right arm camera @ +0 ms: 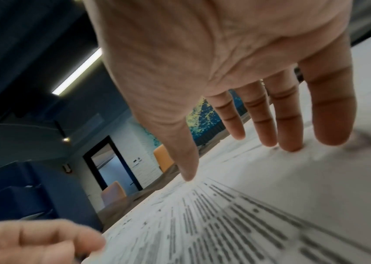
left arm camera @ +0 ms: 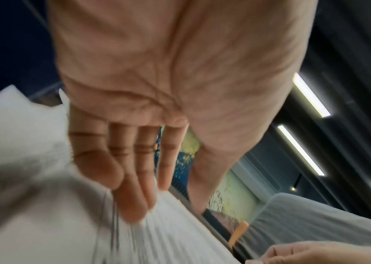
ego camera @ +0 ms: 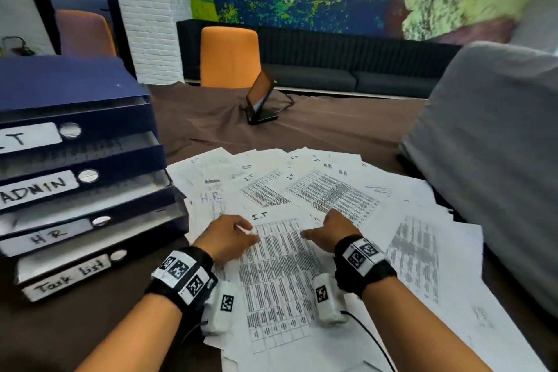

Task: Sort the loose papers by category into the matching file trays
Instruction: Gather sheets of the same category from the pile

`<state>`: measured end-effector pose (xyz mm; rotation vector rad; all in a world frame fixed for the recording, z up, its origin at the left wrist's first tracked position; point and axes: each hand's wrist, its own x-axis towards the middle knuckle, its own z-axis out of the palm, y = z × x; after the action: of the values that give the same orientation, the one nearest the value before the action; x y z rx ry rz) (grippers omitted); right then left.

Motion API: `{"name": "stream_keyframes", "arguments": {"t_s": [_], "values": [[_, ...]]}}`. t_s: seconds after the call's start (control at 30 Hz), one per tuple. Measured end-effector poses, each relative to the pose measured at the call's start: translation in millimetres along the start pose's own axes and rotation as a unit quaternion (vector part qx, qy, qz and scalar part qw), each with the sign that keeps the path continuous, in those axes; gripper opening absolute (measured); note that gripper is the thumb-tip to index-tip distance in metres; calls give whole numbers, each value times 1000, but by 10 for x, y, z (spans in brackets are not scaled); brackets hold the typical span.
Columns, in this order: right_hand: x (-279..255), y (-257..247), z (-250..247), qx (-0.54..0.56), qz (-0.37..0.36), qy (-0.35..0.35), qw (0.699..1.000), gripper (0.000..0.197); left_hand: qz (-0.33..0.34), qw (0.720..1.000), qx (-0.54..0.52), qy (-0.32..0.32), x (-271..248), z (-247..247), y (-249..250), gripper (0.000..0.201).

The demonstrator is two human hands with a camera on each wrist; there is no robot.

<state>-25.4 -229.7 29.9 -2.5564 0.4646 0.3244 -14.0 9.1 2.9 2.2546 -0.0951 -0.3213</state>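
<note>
Loose printed papers [ego camera: 332, 190] lie fanned over the brown table, marked I.T, H.R or Admin by hand. On top, nearest me, is a table-filled sheet marked I.T [ego camera: 277, 275]. My left hand [ego camera: 229, 238] is at its upper left edge, and the fingers [left arm camera: 132, 205] reach down nearly straight onto the paper [left arm camera: 168, 232]. My right hand [ego camera: 329, 231] rests at the sheet's upper right with fingers [right arm camera: 291, 125] straight and spread, tips on the paper [right arm camera: 247, 223]. At the left stands a stack of blue file trays [ego camera: 126, 157] labelled IT, ADMIN, HR and Task list.
A large grey covered object [ego camera: 498, 160] crowds the table's right side and overlaps the papers' edge. A tablet on a stand [ego camera: 261, 100] with a cable sits further back on bare brown cloth [ego camera: 332, 130]. An orange chair [ego camera: 229, 54] stands behind the table.
</note>
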Motion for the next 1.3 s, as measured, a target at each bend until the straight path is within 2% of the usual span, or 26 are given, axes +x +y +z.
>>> {"name": "stream_keyframes", "arguments": {"t_s": [0.07,0.13,0.17,0.27,0.3,0.4,0.47,0.57,0.6,0.63,0.67,0.7,0.73,0.77,0.8,0.83,0.87,0.9,0.93,0.97,1.03,1.1,1.2,1.23,1.3], "values": [[30,52,14,19,19,-2,1000,92,-38,998,19,-42,37,116,13,23],[19,35,14,57,31,-18,998,98,-60,997,8,-44,50,181,24,26],[-2,11,6,77,32,-25,996,93,-67,997,0,-40,55,194,26,27],[-67,-15,18,130,18,-54,990,47,-87,995,-26,-30,51,194,19,28],[-82,-19,32,140,11,-65,988,38,-87,995,-40,-25,38,195,24,28],[-158,-70,49,156,-37,-76,984,35,-95,994,-57,-10,33,167,-7,33],[-193,-101,-1,176,-80,-66,979,29,-97,993,-68,22,86,102,-66,51],[-185,-139,-146,249,-129,-49,959,23,-89,978,-107,153,199,3,-136,112],[-158,-148,-208,283,-140,-47,948,20,-91,968,-147,182,209,-32,-136,127],[-112,-159,-272,303,-151,-44,940,16,-100,955,-217,174,206,-59,-134,131],[-64,-171,-332,322,-160,-35,932,13,-102,937,-311,123,175,-89,-102,125],[9,-183,-386,326,-158,-17,932,15,-110,910,-397,41,135,-106,-69,105],[109,-178,-426,334,-148,8,931,20,-118,894,-431,-35,60,-102,-20,79],[190,-168,-465,330,-128,36,934,26,-126,894,-422,-78,17,-93,8,57],[312,-130,-481,336,-116,56,933,29,-136,911,-382,-79,-8,-64,17,42],[409,-77,-482,331,-100,64,936,29,-142,934,-323,-53,-21,-17,30,30],[531,5,-445,306,-90,68,945,25,-144,953,-265,-12,-6,19,12,18],[578,89,-430,225,-74,67,969,18,-142,962,-231,22,-8,46,15,9],[615,196,-398,115,-62,57,990,22,-140,962,-231,31,-7,59,17,5],[600,279,-353,-11,-46,26,999,39,-140,959,-244,37,13,60,2,7],[548,422,-250,-162,-26,-29,986,69,-144,951,-270,53,60,53,-44,12],[526,516,-171,-197,-13,-40,979,80,-137,947,-278,89,117,39,-105,19],[485,537,-146,-248,-17,-26,968,79,-118,941,-289,130,171,60,-191,57],[465,517,-159,-263,-21,-13,964,70,-102,940,-293,139,167,63,-215,73],[411,469,-198,-281,-43,39,958,39,-51,949,-277,144,118,56,-164,101]]}}
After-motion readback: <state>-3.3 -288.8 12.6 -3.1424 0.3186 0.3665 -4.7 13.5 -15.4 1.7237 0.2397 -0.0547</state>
